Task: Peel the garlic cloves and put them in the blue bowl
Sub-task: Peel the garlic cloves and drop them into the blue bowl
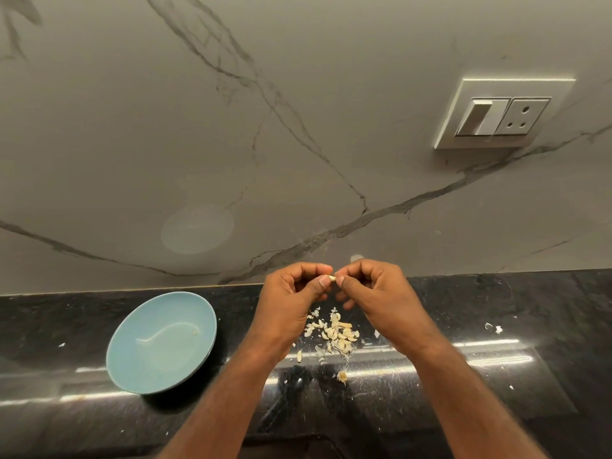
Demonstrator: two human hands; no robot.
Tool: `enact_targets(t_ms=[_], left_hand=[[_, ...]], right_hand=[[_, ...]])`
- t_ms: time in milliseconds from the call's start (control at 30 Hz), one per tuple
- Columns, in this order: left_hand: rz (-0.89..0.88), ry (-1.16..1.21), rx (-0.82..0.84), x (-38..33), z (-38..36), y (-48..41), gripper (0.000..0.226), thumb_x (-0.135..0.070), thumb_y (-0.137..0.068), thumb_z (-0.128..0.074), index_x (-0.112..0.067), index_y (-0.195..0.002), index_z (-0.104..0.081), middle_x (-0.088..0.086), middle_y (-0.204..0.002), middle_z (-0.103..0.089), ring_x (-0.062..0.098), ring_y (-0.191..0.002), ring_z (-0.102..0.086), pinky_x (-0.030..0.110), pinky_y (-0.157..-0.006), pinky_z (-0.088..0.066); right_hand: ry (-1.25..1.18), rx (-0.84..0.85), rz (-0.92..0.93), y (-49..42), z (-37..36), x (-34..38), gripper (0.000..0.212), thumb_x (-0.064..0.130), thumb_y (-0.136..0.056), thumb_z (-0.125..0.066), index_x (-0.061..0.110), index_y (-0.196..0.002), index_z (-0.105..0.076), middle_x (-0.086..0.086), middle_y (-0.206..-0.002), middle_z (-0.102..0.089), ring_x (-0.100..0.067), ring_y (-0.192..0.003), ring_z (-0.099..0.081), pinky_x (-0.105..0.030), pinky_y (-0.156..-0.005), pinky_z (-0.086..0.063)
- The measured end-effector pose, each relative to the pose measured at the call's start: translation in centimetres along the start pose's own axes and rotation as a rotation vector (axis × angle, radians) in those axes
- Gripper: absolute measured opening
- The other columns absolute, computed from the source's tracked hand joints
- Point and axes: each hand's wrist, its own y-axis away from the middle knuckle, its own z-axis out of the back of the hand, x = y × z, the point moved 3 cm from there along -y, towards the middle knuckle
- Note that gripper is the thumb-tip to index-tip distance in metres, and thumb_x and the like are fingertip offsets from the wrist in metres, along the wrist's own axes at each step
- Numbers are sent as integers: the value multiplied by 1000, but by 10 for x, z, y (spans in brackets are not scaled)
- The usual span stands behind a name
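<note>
Both my left hand (pixel 291 299) and right hand (pixel 374 293) hover to the right of the shallow round pale-blue bowl (pixel 159 359), thumbs and forefingers pinching one small pale garlic clove (pixel 331 277) between them. It should be light, firm and slick once bared, its papery skin brittle, so I would hold its ends. Fingers hide most of it, and the speck (pixel 194 332) inside the bowl I cannot identify.

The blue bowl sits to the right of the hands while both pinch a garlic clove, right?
No. The head view shows the blue bowl left of the hands; the left hand and right hand do pinch a garlic clove.
</note>
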Motion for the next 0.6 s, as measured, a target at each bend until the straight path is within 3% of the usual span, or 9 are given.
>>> enact_targets(t_ms=[400,600], left_hand=[[-121,-137,29,-4,0,-1,16,-3,-86,-72,-18,-91,-76,-1,-89,-76,11,-87,-72,23,-79,-57],[-177,-152,38,-7,1,1,17,-6,-87,-71,-22,-92,-76,-3,-92,-75,13,-90,-71,26,-84,-57]], right_hand=[[-144,-64,-37,4,-5,-1,5,5,-86,-72,0,-86,-72,-20,-79,-73,-18,-65,-65,-26,-60,-55],[-329,-38,-102,5,-7,0,9,1,-85,-71,-7,-89,-69,-18,-77,-70,-15,-59,-62,-22,-54,-52]])
